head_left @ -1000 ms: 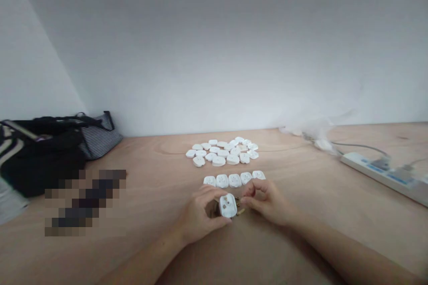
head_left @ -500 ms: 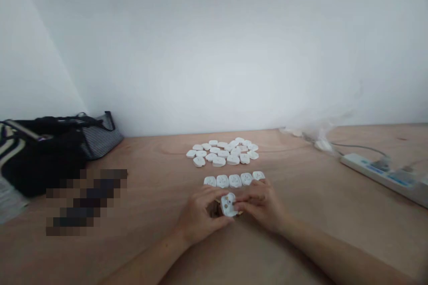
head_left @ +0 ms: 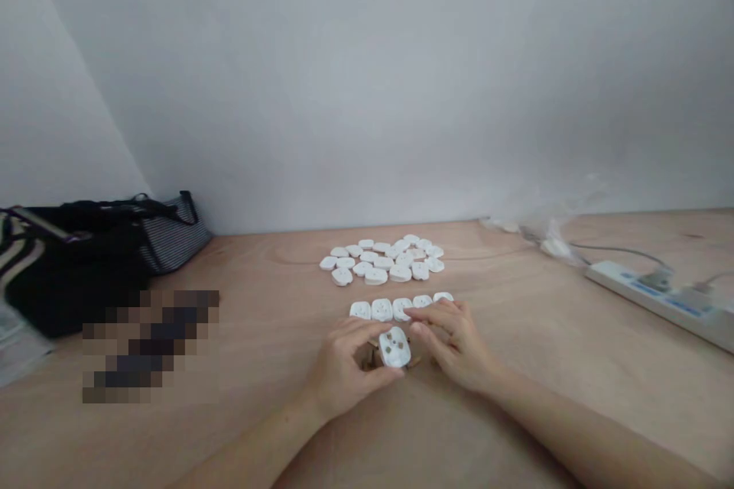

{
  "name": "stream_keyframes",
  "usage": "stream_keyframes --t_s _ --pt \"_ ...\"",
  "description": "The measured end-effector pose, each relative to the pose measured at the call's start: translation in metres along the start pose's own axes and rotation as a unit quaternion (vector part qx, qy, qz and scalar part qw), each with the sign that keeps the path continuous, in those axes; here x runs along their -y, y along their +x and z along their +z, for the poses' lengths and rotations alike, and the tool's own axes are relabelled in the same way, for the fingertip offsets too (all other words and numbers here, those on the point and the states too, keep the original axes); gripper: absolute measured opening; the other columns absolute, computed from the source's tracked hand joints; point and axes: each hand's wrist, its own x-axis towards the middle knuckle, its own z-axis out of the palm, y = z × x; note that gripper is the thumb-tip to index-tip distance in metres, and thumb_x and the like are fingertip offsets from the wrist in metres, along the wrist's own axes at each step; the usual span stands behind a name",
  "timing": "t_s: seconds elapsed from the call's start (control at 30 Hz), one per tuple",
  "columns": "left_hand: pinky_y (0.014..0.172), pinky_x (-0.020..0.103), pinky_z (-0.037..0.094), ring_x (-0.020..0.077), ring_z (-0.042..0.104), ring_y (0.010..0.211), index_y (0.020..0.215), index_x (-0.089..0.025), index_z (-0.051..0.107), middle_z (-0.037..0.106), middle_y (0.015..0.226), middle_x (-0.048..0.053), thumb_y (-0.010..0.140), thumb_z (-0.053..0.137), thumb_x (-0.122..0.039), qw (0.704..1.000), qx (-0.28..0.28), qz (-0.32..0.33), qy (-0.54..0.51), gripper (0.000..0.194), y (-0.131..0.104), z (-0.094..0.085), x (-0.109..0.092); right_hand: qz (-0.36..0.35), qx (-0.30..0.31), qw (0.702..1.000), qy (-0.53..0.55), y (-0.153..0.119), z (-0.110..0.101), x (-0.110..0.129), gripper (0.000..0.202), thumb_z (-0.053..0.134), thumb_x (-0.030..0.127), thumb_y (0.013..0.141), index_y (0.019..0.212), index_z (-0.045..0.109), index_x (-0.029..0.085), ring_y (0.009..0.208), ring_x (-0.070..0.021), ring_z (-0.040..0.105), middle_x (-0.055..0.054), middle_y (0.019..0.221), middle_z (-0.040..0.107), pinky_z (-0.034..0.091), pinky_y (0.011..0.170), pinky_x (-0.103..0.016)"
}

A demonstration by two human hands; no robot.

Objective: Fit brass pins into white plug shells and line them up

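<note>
The right hand (head_left: 459,344) is letting go and lifting off the plug (head_left: 395,358), its thumb and index finger spreading apart just beside it. A third metal piece (head_left: 400,345) is now showing inside the plug.

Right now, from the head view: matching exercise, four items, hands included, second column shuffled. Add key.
Column 1
1. Left hand
2. Right hand
3. Power strip
4. Black bag

Column 2
A. At the right side of the picture, plugs in it
B. Thumb and forefinger apart, nothing visibly held
C. At the left side of the picture, near the wall
D. Holding a white piece with metal parts in it

Pairs: 1-D, 2-B, 3-A, 4-C
</note>
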Motion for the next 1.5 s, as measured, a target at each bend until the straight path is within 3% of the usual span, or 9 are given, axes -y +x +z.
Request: stream_keyframes --t_s 0.23,0.4,0.5,0.77,0.97,1.13,1.27,1.37,1.5 --pt "0.087 0.034 0.046 0.0230 0.059 0.097 0.109 -0.019 0.061 0.065 0.105 0.007 0.065 0.074 -0.028 1.000 0.025 0.002 -0.005 0.047 -0.001 0.001 0.001 0.073 0.146 0.961 0.222 0.004 0.003 0.007 0.028 0.051 0.038 0.085 0.098 0.069 0.021 0.073 -0.0180 0.061 -0.002 0.084 0.071 0.046 0.068 -0.029" --pt "0.086 0.033 0.046 0.0224 0.058 0.094 0.114 -0.020 0.059 0.063 0.102 0.007 0.066 0.069 -0.022 0.996 0.070 0.021 0.045 0.049 0.001 0.001 -0.002 0.144 0.125 0.948 0.255 0.002 0.011 0.010 0.031 0.060 0.041 0.078 0.094 0.070 0.017 0.061 -0.0151 0.058 -0.001 0.066 0.067 0.045 0.055 -0.024" --pt "0.088 0.033 0.045 0.0228 0.058 0.097 0.111 -0.018 0.059 0.063 0.105 0.007 0.066 0.067 -0.021 0.997 0.056 0.001 0.050 0.046 0.006 -0.008 0.005 0.149 0.114 0.940 0.285 0.001 0.014 0.009 0.032 0.059 0.041 0.078 0.095 0.069 0.017 0.065 -0.0160 0.060 -0.002 0.068 0.067 0.047 0.058 -0.025" --pt "0.097 0.039 0.040 0.0251 0.057 0.105 0.109 -0.017 0.059 0.065 0.111 0.006 0.067 0.069 -0.031 0.986 0.071 -0.151 0.004 0.046 0.012 -0.051 0.068 0.183 0.046 0.959 0.209 -0.002 0.015 0.000 0.028 0.062 0.034 0.074 0.093 0.066 0.013 0.058 -0.0162 0.061 -0.004 0.064 0.067 0.047 0.056 -0.027" --pt "0.096 0.041 0.041 0.0253 0.058 0.104 0.110 -0.016 0.058 0.065 0.111 0.007 0.067 0.069 -0.034 0.982 0.096 -0.161 -0.025 0.048 0.010 -0.053 0.092 0.175 0.047 0.971 0.159 -0.003 0.012 0.000 0.027 0.061 0.033 0.075 0.094 0.066 0.015 0.057 -0.0156 0.059 -0.004 0.066 0.067 0.045 0.054 -0.026" --pt "0.098 0.040 0.039 0.0259 0.054 0.110 0.118 -0.015 0.052 0.059 0.120 0.010 0.068 0.069 -0.038 0.985 0.095 -0.145 -0.017 0.057 0.008 -0.055 0.090 0.174 0.053 0.970 0.164 -0.004 0.011 -0.002 0.028 0.061 0.032 0.075 0.097 0.065 0.015 0.061 -0.0170 0.062 -0.004 0.069 0.069 0.048 0.060 -0.028" --pt "0.102 0.043 0.033 0.0291 0.044 0.120 0.127 -0.020 0.046 0.049 0.132 0.010 0.070 0.066 -0.046 0.987 0.092 -0.080 0.106 0.066 0.016 -0.057 0.076 0.168 0.058 0.972 0.154 -0.004 0.010 -0.003 0.028 0.061 0.032 0.075 0.097 0.064 0.016 0.062 -0.0170 0.062 -0.004 0.069 0.069 0.048 0.060 -0.028" --pt "0.101 0.046 0.029 0.0308 0.046 0.117 0.127 -0.021 0.047 0.053 0.127 0.011 0.069 0.065 -0.049 0.969 0.137 -0.026 0.205 0.066 0.029 -0.054 0.068 0.161 0.052 0.975 0.146 -0.004 0.010 -0.003 0.027 0.062 0.031 0.074 0.096 0.065 0.017 0.061 -0.0166 0.062 -0.003 0.070 0.069 0.048 0.060 -0.028" --pt "0.104 0.056 0.007 0.0308 0.046 0.116 0.125 -0.024 0.048 0.057 0.122 0.010 0.067 0.068 -0.045 0.941 0.202 -0.005 0.272 0.064 0.048 -0.045 0.063 0.152 0.050 0.980 0.116 -0.004 0.008 -0.001 0.025 0.064 0.032 0.073 0.093 0.066 0.018 0.064 -0.0178 0.062 -0.003 0.071 0.070 0.047 0.065 -0.031"
